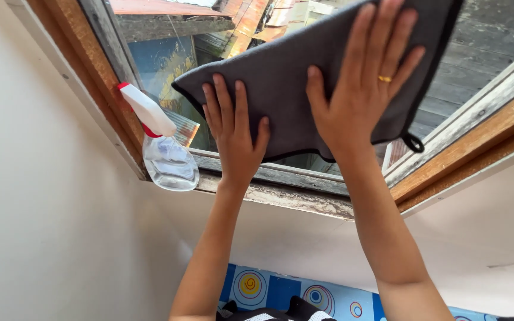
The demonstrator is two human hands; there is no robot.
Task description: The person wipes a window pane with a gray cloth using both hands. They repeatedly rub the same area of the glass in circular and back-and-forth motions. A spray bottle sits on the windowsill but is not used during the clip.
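Pressing flat against the window glass (150, 56), a dark grey cloth (292, 77) is held under both palms. The left hand (233, 134) is laid on the cloth's lower left part, fingers spread and extended, nothing pinched. The right hand (367, 83) is laid higher and to the right, fingers likewise splayed open, a gold ring (384, 78) worn on one. The cloth's long axis is set on a slant, rising from lower left to upper right, so most of it lies above and right of the left hand. A clear spray bottle (165, 151) with a white and red head is leaned in the lower left corner of the wooden frame (465, 145), nearer the left hand but apart from it. The cloth's top edge and the right fingertips are cut off by the picture's edge. Whether the glass is wet cannot be told.
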